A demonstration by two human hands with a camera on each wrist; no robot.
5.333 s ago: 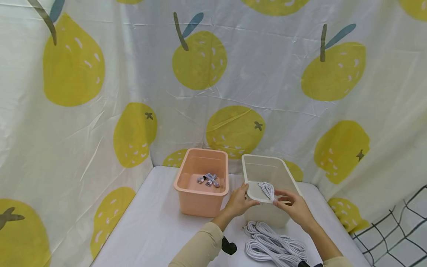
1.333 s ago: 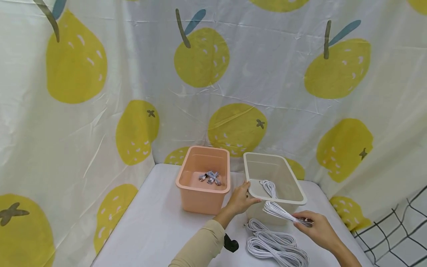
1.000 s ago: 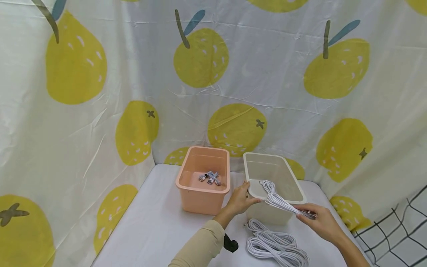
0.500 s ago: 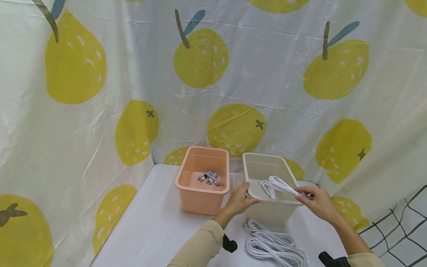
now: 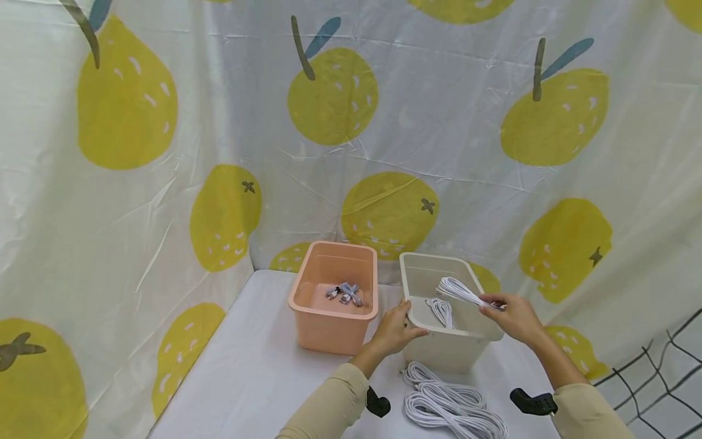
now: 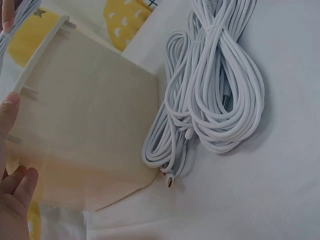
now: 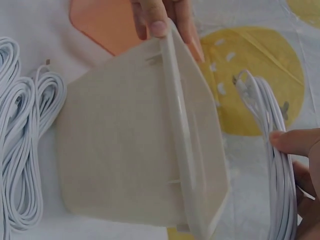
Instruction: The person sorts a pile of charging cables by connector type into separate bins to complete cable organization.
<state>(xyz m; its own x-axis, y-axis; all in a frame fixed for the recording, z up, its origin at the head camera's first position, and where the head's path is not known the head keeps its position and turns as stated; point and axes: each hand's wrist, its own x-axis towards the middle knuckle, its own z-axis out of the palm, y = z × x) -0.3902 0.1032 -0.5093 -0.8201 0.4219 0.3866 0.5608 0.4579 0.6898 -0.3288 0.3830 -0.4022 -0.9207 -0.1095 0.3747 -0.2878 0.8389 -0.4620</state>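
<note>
A: Looking maybe a third done, judging by the counts. One white cable coil [image 5: 440, 310] already lying inside the cream bin [image 5: 417, 320], a second coil [image 5: 459, 291] hanging right over the opening, and a pile of coiled cables [image 5: 452, 405] waiting on the table [image 5: 258, 378] at about 6 o'clock from the bin. At least two or three bundles in that pile, hard telling exactly.

B: And the hands?

A: Right hand [image 5: 512, 317] pinching the second coil at one end, fingers curled tight around the strands, coming in from the bin's 3 o'clock side. Coil sticking out toward 10 o'clock, not touching the bin floor yet. Left hand [image 5: 393, 329] steadying the bin at its 8 o'clock corner, thumb hooked over the rim, fingers against the outer wall.

B: Pink bin [image 5: 329, 326] doing anything?

A: Just sitting at 9 o'clock from the cream one, holding a few small grey cable bits [image 5: 343, 293]. Not being touched.
</note>
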